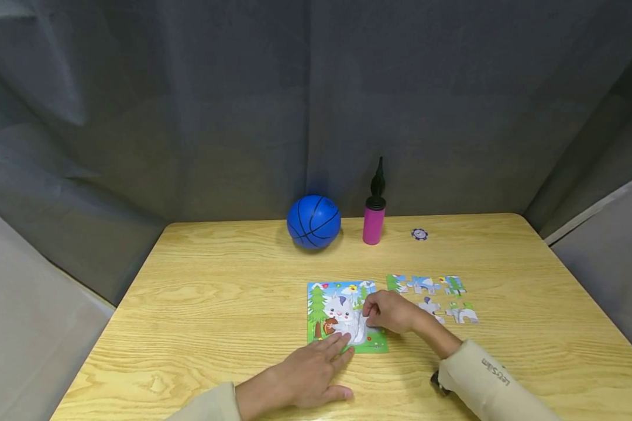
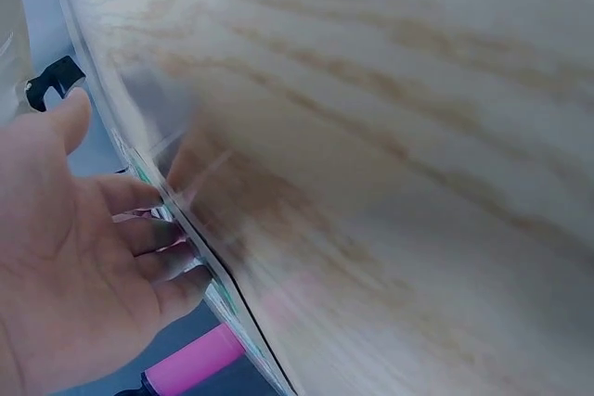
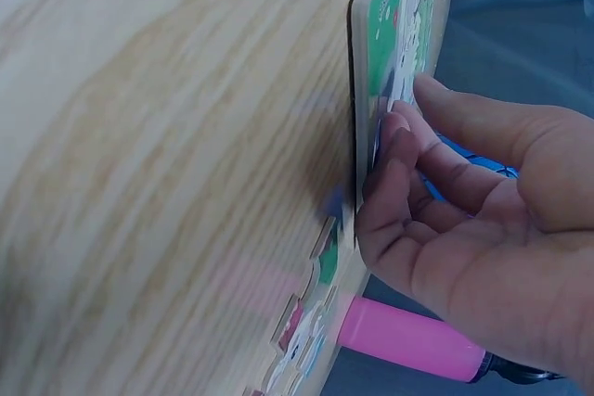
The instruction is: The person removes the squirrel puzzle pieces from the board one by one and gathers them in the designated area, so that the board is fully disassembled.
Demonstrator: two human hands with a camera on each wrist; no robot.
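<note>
A picture puzzle board (image 1: 318, 292) with a white squirrel holding a nut lies flat on the table. My left hand (image 1: 312, 374) rests at its lower edge, fingers extended with their tips on the picture; the left wrist view shows these fingers (image 2: 148, 238) along the board's edge. My right hand (image 1: 392, 311) is at the board's right side, over the squirrel's tail. In the right wrist view its curled fingers (image 3: 394, 187) and thumb come together close over the board; I cannot tell whether they pinch a piece. Right of the board lie several loose puzzle pieces (image 1: 462, 313).
A blue basketball (image 1: 313, 222) stands at the back of the wooden table (image 1: 216, 292). Beside it is a pink hand pump (image 1: 373, 225) with a black top, upright. A small round chip-like disc (image 1: 419, 234) lies to the pump's right. Grey cloth (image 1: 232, 117) hangs behind the table.
</note>
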